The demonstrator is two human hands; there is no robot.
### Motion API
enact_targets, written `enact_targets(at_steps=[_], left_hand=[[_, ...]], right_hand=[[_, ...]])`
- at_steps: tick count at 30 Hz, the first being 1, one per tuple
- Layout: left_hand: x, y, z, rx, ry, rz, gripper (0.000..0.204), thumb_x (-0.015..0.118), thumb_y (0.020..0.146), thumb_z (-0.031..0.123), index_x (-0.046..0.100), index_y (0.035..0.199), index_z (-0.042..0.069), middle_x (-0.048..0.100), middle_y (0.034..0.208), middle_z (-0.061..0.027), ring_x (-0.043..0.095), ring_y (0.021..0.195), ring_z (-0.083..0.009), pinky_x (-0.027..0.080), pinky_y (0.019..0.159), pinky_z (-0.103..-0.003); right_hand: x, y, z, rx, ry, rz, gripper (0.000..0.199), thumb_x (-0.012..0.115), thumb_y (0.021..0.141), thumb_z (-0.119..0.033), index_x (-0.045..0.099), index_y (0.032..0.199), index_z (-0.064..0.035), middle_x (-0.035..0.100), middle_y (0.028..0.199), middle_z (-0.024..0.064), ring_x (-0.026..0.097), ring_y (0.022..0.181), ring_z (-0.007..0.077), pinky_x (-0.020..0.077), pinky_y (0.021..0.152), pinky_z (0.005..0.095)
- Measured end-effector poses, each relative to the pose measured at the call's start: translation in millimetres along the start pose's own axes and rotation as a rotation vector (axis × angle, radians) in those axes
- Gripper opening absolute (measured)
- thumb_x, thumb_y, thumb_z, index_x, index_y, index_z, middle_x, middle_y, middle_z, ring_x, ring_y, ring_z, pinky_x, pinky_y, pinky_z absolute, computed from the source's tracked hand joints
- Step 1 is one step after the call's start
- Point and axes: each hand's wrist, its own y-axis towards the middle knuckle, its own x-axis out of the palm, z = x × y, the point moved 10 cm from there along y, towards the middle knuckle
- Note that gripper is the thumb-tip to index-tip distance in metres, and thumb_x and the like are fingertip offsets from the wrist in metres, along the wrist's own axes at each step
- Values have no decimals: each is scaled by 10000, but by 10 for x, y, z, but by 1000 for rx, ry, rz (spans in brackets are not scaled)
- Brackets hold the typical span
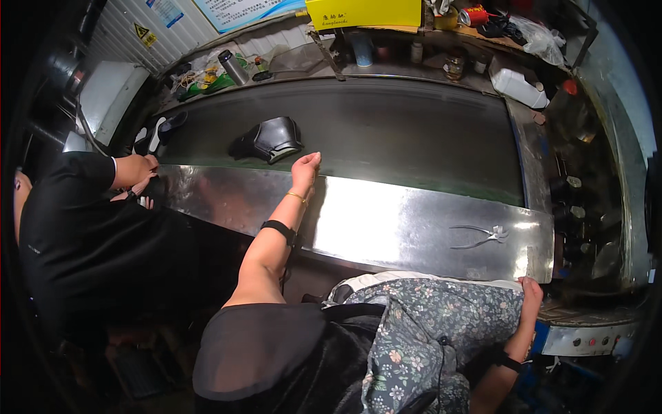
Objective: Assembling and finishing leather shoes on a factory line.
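Observation:
A black leather shoe upper (269, 138) with a pale lower edge sits on the dark belt (407, 138). Just right of its near end, my left hand (305, 172) hovers over the belt's near edge with curled fingers, apart from the shoe; nothing shows in it. My right hand (531, 295) is at the near right corner of the shiny metal ledge (372, 214), beside my floral apron (448, 310). Its fingers are closed together, and whatever they hold is hidden. A pair of metal pincers (483, 236) lies on the ledge between my hands.
At the left, a co-worker in black (89, 228) reaches to the ledge near more shoes (158, 131). Behind the belt, a shelf bears a steel flask (233, 67), a yellow box (365, 14) and a white jug (517, 84). A control panel (586, 341) stands at lower right.

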Motion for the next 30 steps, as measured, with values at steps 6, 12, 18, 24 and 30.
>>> enact_targets(at_steps=[6,12,18,24,30], left_hand=[[-66,-166,-18,-209,-292,-67,225,633,963,314,608,891,101,592,724,34,534,598,-64,428,525,-192],[12,-324,-37,-263,-350,-79,203,587,981,201,623,1115,53,694,970,-37,649,750,-86,517,622,-184],[-35,-283,-33,-218,-369,-111,274,546,976,70,566,1247,31,693,1112,-104,690,866,-129,579,723,-211],[11,-314,61,-175,-419,-122,558,499,895,-70,399,1434,36,488,1416,-158,567,1156,-201,520,902,-284],[-357,-20,409,77,265,-42,734,571,776,13,357,1477,-16,369,1531,-177,335,1422,-288,282,1137,-345]], right_hand=[[-4,22,10,-45,9,-1,272,550,988,-209,661,999,39,667,929,51,586,881,132,432,854,263],[-26,18,59,-20,32,42,291,581,968,-234,680,967,40,670,886,44,584,838,124,442,815,261],[-11,34,34,-54,17,32,300,581,968,-239,681,976,43,676,887,49,586,835,123,443,809,257],[-25,23,53,-41,4,40,305,583,969,-244,681,981,44,678,886,52,589,830,126,445,809,260],[-55,-12,32,-22,3,57,308,586,971,-255,682,980,38,678,887,53,591,834,129,444,808,259]])
